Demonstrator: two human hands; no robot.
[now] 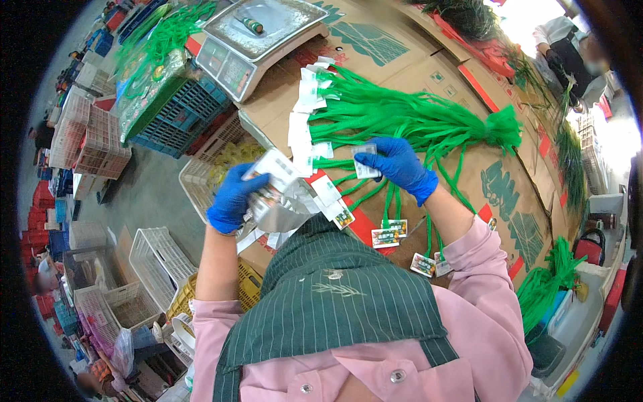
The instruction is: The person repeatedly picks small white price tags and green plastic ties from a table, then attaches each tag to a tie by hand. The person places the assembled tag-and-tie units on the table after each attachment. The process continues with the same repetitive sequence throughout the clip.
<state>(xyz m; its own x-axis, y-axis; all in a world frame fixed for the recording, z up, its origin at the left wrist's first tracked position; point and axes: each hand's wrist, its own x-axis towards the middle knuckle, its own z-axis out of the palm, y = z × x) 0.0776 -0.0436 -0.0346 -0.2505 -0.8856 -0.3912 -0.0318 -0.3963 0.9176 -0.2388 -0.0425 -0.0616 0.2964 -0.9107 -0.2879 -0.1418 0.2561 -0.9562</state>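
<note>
Blue gloves cover both hands. My left hand (232, 202) grips a strip of printed labels (275, 171), whose shiny backing (286, 215) hangs in folds below. Between thumb and fingers of my right hand (399, 166) is a small white label tag (365, 162). Beside it, a bundle of green mesh net bags (402, 113) lies on cardboard, gathered at its right end. White tags (303, 135) sit along the bundle's left ends. Nearer my apron, several tags with colourful printing (386, 238) hang on separate green mesh strands.
A weighing scale (261, 40) stands at the back left with a small roll on its pan. Blue crates (173, 118) with more netting stand left of it. White crates (161, 264) are on the floor. Another person (570, 60) is at the far right, near long green stalks (570, 156).
</note>
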